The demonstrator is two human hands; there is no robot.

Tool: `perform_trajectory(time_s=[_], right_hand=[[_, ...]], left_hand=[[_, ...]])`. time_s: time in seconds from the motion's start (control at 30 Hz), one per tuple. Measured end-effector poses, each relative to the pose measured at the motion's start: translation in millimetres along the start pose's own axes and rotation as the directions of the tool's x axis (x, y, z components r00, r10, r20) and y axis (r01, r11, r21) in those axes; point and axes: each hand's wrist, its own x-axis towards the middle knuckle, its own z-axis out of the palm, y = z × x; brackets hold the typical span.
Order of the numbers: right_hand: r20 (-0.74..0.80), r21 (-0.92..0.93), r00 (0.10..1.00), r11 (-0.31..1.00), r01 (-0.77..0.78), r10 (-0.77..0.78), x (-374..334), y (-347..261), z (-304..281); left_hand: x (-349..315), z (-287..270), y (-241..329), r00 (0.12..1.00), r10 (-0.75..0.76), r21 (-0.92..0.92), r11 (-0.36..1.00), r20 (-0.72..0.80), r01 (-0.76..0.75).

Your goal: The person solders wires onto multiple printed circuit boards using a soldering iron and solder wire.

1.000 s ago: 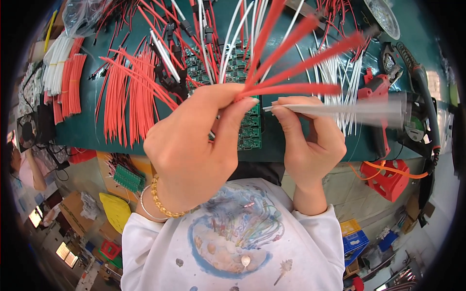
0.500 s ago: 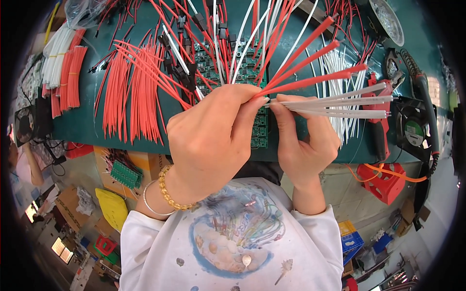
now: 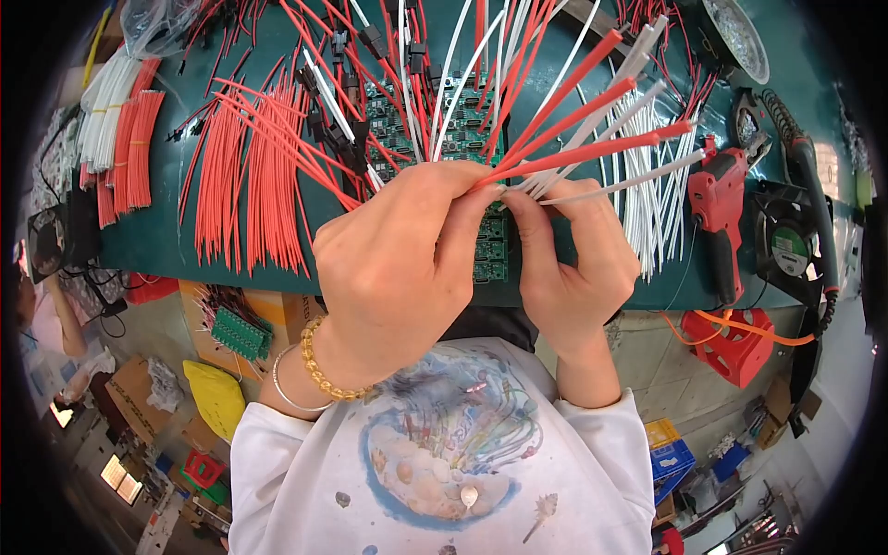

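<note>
My left hand (image 3: 393, 250) is closed in a pinch around several red wires (image 3: 592, 153), whose thick ends fan out to the upper right. Close beside it, my right hand (image 3: 578, 277) pinches several white wires (image 3: 615, 185); these spread up and to the right, partly behind the red ones. The thumbs and fingertips of both hands nearly meet, and the exact contact there is hidden. Behind and under the hands lie green circuit boards (image 3: 490, 250) with red and white wires standing up from them.
Loose red wires (image 3: 273, 217) lie left on the green table, white wires (image 3: 652, 236) on the right. Banded wire bundles (image 3: 139, 139) rest far left. At right are a red-handled tool (image 3: 723, 208), a fan (image 3: 786, 245) and a metal dish (image 3: 735, 42).
The white wires in my right hand have swung upward, from pointing right to fanning behind the red wires. My right hand has shifted slightly left. My left hand has barely moved.
</note>
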Motion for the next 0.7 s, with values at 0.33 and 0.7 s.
perform_trajectory(time_s=[0.33,0.7], right_hand=[[-0.026,0.046,0.985,0.985,-0.167,0.169,-5,-10,-15],[0.024,-0.021,1.000,1.000,-0.020,0.021,-7,-9,-9]], left_hand=[[4,-7,-1,0.987,0.137,0.008,0.991,-0.079,-0.137],[-8,-6,-5,0.998,0.054,-0.066,0.996,0.014,-0.053]])
